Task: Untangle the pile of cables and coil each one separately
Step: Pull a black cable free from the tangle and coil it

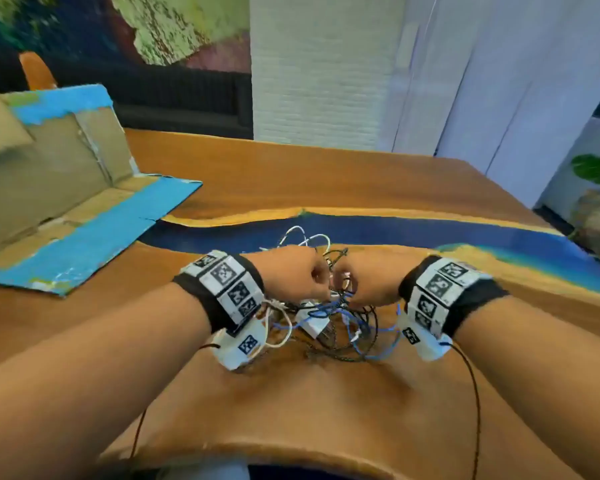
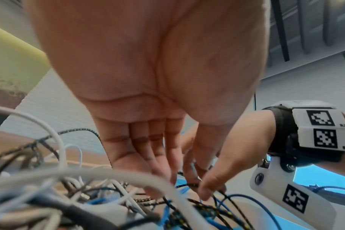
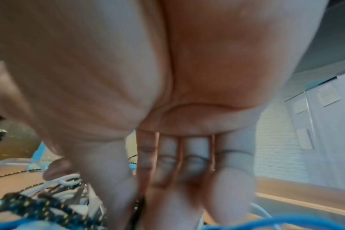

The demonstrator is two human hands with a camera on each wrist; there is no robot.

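On the far left I see an opened cardboard box [image 1: 66, 188] with blue edging lying on the table [image 1: 326, 174], well apart from the work. My left hand [image 1: 288, 273] is over the left side of the pile [image 1: 329, 320], which sits mid-table just this side of the blue strip. From the left wrist view, its 4 fingers [image 2: 148, 149] run nearly straight and close together, tips down among the cables; I cannot tell whether the thumb is pinching a strand.

The pile itself is a loose knot of at least 3 kinds of cable: a thick white cable [image 2: 128, 177], a thin blue cable [image 2: 252, 200] and a black braided cable [image 2: 236, 207], all crossing each other. I judge them light and limp, so any pull on 1 will drag the rest. The braided one should grip well; the smooth white and blue jackets look more slippery. A white block [image 1: 312, 325] sits in the middle, likely a plug or adapter, and would snag if I yank.

My right hand [image 1: 371, 285] is just beside the left, its fingers [image 2: 205, 191] bent down and pinching the black braided cable at the top of the pile. From the right wrist view the fingers lie pressed together, blurred.

I would take hold near a free end or plug, and feed that strand back through the loops.
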